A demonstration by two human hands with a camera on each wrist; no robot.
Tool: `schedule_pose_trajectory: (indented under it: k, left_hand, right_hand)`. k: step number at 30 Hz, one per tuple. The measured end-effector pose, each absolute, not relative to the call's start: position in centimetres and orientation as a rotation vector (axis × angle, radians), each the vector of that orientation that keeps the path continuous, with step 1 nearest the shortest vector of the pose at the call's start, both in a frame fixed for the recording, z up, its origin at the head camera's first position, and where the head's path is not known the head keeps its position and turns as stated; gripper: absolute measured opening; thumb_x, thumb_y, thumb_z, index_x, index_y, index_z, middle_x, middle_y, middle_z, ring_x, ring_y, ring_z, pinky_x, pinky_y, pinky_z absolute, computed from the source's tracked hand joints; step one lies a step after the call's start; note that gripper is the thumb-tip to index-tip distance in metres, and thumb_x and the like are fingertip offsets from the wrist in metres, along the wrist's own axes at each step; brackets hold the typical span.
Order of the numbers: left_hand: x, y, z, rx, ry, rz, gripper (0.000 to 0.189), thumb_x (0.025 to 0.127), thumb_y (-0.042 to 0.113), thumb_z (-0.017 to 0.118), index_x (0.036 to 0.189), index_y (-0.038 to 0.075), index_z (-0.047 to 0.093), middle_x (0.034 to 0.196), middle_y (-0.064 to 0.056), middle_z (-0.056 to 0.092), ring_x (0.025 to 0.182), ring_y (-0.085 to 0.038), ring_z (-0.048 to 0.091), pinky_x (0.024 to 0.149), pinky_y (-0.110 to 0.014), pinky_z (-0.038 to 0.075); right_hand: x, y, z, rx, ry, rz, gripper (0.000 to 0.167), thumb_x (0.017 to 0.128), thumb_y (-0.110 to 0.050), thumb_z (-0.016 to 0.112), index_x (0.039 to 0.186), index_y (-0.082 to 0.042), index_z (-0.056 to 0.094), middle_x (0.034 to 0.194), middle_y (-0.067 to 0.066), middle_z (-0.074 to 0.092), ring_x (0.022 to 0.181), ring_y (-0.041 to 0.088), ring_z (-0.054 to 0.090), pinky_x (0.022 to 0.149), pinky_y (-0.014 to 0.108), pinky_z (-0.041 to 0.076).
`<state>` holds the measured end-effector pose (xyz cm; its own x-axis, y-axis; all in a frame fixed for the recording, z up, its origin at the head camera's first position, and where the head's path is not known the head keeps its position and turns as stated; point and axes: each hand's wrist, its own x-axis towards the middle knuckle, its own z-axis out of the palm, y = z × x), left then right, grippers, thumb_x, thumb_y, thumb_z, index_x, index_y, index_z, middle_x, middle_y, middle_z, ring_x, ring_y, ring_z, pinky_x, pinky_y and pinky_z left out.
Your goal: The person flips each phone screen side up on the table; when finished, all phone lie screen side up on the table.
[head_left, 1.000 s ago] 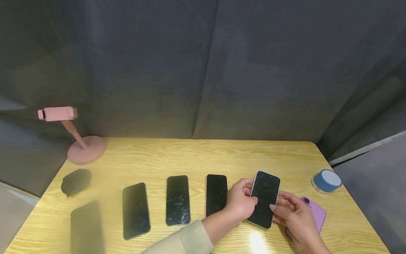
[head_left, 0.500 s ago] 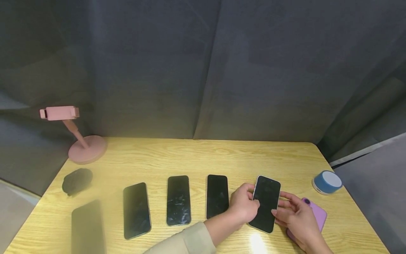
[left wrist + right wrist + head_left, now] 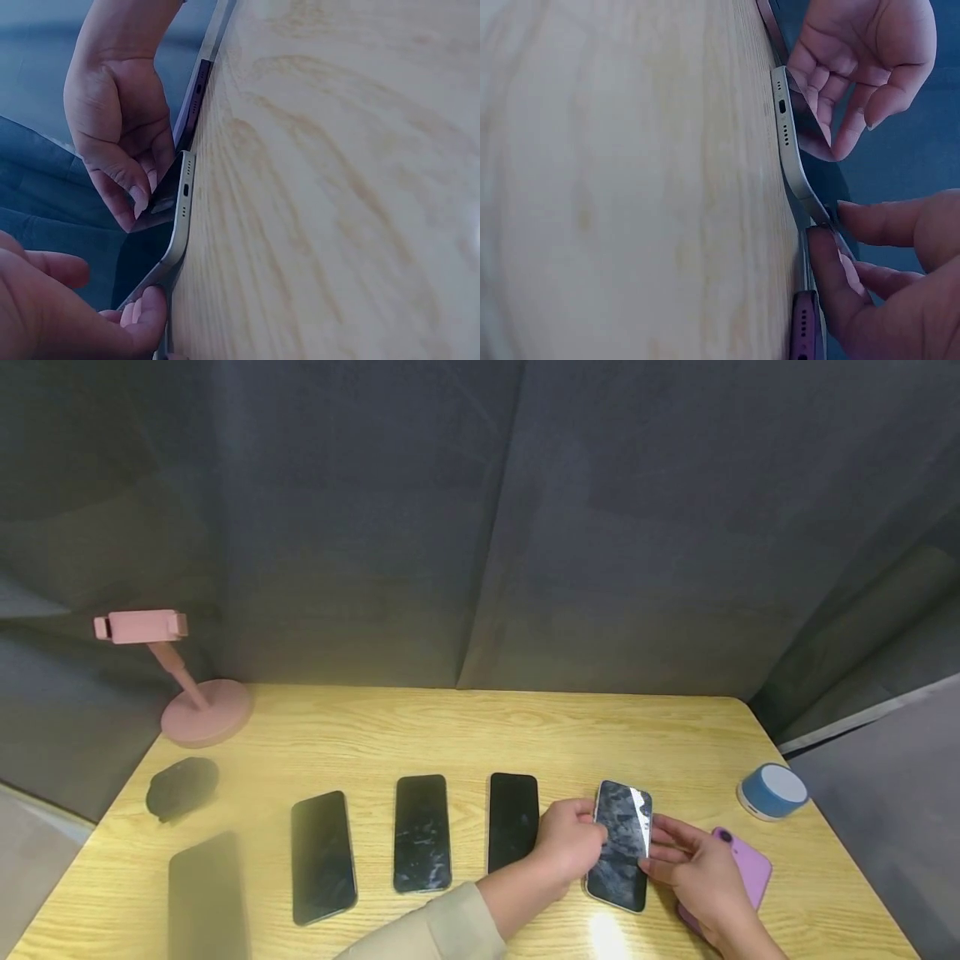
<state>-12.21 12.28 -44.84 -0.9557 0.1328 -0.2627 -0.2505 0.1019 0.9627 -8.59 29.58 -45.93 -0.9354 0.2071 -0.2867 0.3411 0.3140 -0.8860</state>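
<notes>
A smartphone [image 3: 621, 852] with a pale silver frame lies screen up between my two hands, to the right of the table's middle. My left hand [image 3: 566, 839] pinches its left edge, thumb on top and fingers at the side. At the right edge my right hand [image 3: 701, 872] holds it between thumb and fingers. In the right wrist view the phone's lower end [image 3: 784, 112], with its charging port, is close to the tabletop; whether it touches cannot be told. A purple phone [image 3: 750, 868], camera side up, is partly hidden under my right hand.
Several dark-screened phones lie in a row to the left, including one [image 3: 513, 822] beside my left hand and another [image 3: 422, 833] further left. A pink phone stand [image 3: 206, 714] rises at the back left, near a hazy dark object [image 3: 182, 787]. A blue round speaker [image 3: 772, 791] stands near the right edge.
The held phone has come down slightly toward the front and shifted a little left. Its screen has tilted and now shows bright reflections. Both hands moved along with it.
</notes>
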Motion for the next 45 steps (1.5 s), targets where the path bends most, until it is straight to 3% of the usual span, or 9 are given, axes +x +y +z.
schedule_pose_trajectory:
  k: [6,11,23,29,33,38,45]
  left_hand:
    - [-12.0,12.0,-44.7,-0.139,2.099,1.950,0.046,0.077,-0.007,0.064,0.122,-0.002,0.065,0.088,-0.001,0.061,0.081,-0.017,0.057,0.073,-0.036,0.052]
    - [-11.8,11.9,-44.6,-0.137,2.110,1.933,0.044,0.077,-0.005,0.064,0.121,0.001,0.064,0.087,-0.001,0.056,0.078,-0.018,0.055,0.069,-0.035,0.051]
    - [-11.4,11.8,-44.1,-0.078,2.151,1.841,0.040,0.083,0.001,0.067,0.123,0.007,0.063,0.102,-0.006,0.062,0.090,-0.020,0.057,0.077,-0.045,0.053]
    - [-11.3,11.9,-43.8,-0.042,2.193,1.777,0.041,0.084,0.006,0.068,0.125,0.007,0.062,0.114,-0.009,0.064,0.104,-0.024,0.058,0.087,-0.047,0.051]
    - [-11.3,12.2,-43.3,0.013,2.229,1.762,0.042,0.084,0.009,0.069,0.125,0.009,0.062,0.113,-0.004,0.063,0.107,-0.023,0.058,0.090,-0.043,0.049]
    - [-11.4,13.1,-43.0,0.074,2.114,1.853,0.033,0.086,0.005,0.069,0.118,0.012,0.066,0.096,0.005,0.062,0.085,-0.011,0.060,0.074,-0.032,0.051]
    - [-11.3,15.0,-42.8,0.189,1.971,1.827,0.034,0.082,0.005,0.073,0.114,0.015,0.071,0.091,0.013,0.064,0.084,-0.003,0.060,0.074,-0.023,0.051]
  right_hand:
    - [-8.5,29.4,-46.0,0.550,2.457,-1.676,0.072,0.080,0.009,0.077,0.142,0.015,0.040,0.126,0.027,0.059,0.102,0.022,0.066,0.078,0.026,0.056]
    - [-8.4,29.3,-45.9,0.584,2.473,-1.614,0.073,0.082,0.003,0.079,0.143,0.015,0.040,0.128,0.029,0.058,0.107,0.027,0.065,0.078,0.029,0.057]
    - [-7.8,29.0,-45.5,0.620,2.501,-1.490,0.065,0.089,-0.011,0.077,0.142,0.010,0.046,0.132,0.028,0.057,0.117,0.035,0.061,0.079,0.031,0.057]
    - [-7.3,29.2,-44.9,0.464,2.562,-1.401,0.062,0.093,-0.018,0.073,0.143,0.007,0.046,0.134,0.026,0.057,0.117,0.033,0.061,0.084,0.032,0.055]
    - [-6.6,30.2,-44.1,0.389,2.570,-1.382,0.059,0.095,-0.019,0.071,0.143,0.005,0.047,0.135,0.025,0.057,0.113,0.031,0.063,0.084,0.031,0.055]
    - [-6.0,32.1,-43.4,0.481,2.529,-1.401,0.062,0.096,-0.022,0.070,0.145,0.005,0.043,0.135,0.025,0.057,0.112,0.029,0.064,0.082,0.031,0.056]
    - [-5.3,35.3,-43.4,0.660,2.501,-1.364,0.085,0.092,-0.042,0.071,0.152,0.005,0.032,0.141,0.025,0.052,0.114,0.029,0.062,0.080,0.027,0.056]
